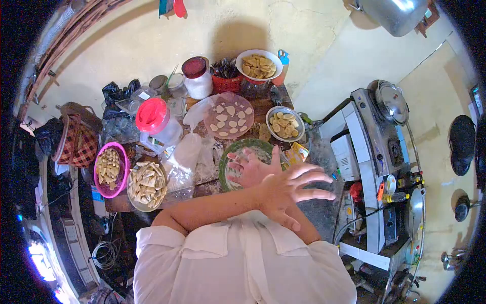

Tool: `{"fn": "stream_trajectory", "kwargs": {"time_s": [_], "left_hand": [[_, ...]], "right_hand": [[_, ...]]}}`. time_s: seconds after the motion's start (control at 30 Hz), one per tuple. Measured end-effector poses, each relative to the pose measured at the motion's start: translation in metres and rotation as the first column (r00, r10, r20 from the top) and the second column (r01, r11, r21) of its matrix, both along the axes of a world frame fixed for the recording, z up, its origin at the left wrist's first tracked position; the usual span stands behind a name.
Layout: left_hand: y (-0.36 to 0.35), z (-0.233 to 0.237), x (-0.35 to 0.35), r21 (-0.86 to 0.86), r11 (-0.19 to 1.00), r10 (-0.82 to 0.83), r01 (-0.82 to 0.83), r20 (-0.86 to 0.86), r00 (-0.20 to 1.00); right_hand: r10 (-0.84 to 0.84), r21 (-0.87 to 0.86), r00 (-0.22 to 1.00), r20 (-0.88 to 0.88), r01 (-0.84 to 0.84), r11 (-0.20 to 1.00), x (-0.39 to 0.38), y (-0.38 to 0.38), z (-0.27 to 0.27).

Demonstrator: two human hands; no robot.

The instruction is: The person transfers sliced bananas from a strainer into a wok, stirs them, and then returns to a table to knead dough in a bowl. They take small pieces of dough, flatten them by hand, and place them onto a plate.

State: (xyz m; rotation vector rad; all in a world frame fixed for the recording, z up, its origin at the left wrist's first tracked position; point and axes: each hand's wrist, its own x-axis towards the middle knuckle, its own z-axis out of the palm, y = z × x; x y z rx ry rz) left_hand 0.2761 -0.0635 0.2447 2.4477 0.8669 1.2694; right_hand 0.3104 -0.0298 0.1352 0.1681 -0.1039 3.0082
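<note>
A cluttered wooden table (260, 105) stands against a yellowed plaster wall. The left hand (286, 190) crosses over the right forearm with its fingers fully spread, gripping nothing. The floured right hand (248, 166), fingers loosely open and empty, rests on the flour-dusted round green plate (258, 146), which has a metal bowl of dough pieces (285, 124) at its 1 o'clock.

Forearms crossed, left hand (291, 188) splayed above open right hand (247, 167).

1. Soft daylight, fairly bright; the pale wall (152, 45) carries a broad dim shadow.
2. Glare glints on the steel pot (395, 12) top right.
3. Fisheye bends the edges; corners go black.
4. The left hand (288, 188) is slightly motion-blurred.
</note>
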Motion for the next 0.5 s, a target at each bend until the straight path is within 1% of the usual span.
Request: {"fn": "stream_trajectory", "kwargs": {"time_s": [0.1,0.13,0.17,0.2,0.23,0.27,0.3,0.33,0.37,0.4,0.43,0.47,0.5], "left_hand": [[0.011,-0.018,0.001,-0.043,0.996,-0.067,0.073,0.132,0.989],[0.016,-0.028,0.003,-0.160,0.978,-0.055,0.135,0.426,0.903],[0.021,-0.040,0.005,-0.252,0.941,0.004,0.226,0.676,0.737],[0.023,-0.039,0.002,-0.244,0.875,0.035,0.417,0.892,0.450],[0.024,-0.037,-0.001,-0.121,0.826,0.092,0.550,0.992,0.080],[0.028,-0.043,-0.010,-0.190,0.852,0.150,0.487,0.981,0.119],[0.027,-0.047,-0.015,-0.268,0.895,0.168,0.356,0.943,0.286],[0.026,-0.049,-0.021,-0.321,0.925,0.209,0.203,0.877,0.432],[0.019,-0.036,-0.023,-0.308,0.951,0.248,-0.028,0.706,0.663],[0.014,-0.025,-0.023,-0.221,0.944,0.323,-0.245,0.474,0.819],[0.011,-0.017,-0.023,-0.155,0.944,0.326,-0.292,0.294,0.898],[0.007,-0.011,-0.021,-0.081,0.942,0.331,-0.324,0.103,0.938],[0.005,-0.009,-0.020,0.000,0.941,0.338,-0.340,-0.092,0.937]], "right_hand": [[0.025,-0.030,0.989,0.142,-0.021,0.999,0.003,0.001,0.006],[0.020,-0.035,0.993,0.120,-0.016,0.999,0.004,-0.001,-0.002],[0.016,-0.040,0.995,0.095,-0.012,0.999,0.002,-0.003,-0.015],[-0.019,-0.002,0.990,0.138,0.020,1.000,0.002,-0.003,-0.016],[-0.054,0.038,0.982,0.181,0.048,0.998,0.003,-0.003,-0.016],[-0.126,0.123,0.950,0.285,0.094,0.988,0.005,-0.002,-0.003],[-0.203,0.212,0.903,0.378,0.129,0.969,0.007,0.000,0.009],[-0.171,0.162,0.926,0.338,0.121,0.979,0.008,0.002,0.007],[-0.137,0.112,0.945,0.297,0.108,0.988,0.008,0.005,0.005],[-0.132,0.114,0.959,0.251,0.106,0.988,0.006,0.005,-0.017],[-0.126,0.115,0.971,0.205,0.104,0.988,0.002,0.003,-0.028],[-0.091,0.123,0.965,0.248,0.062,0.990,-0.001,0.003,-0.036],[-0.057,0.131,0.955,0.290,0.020,0.991,-0.006,0.004,-0.037]]}}
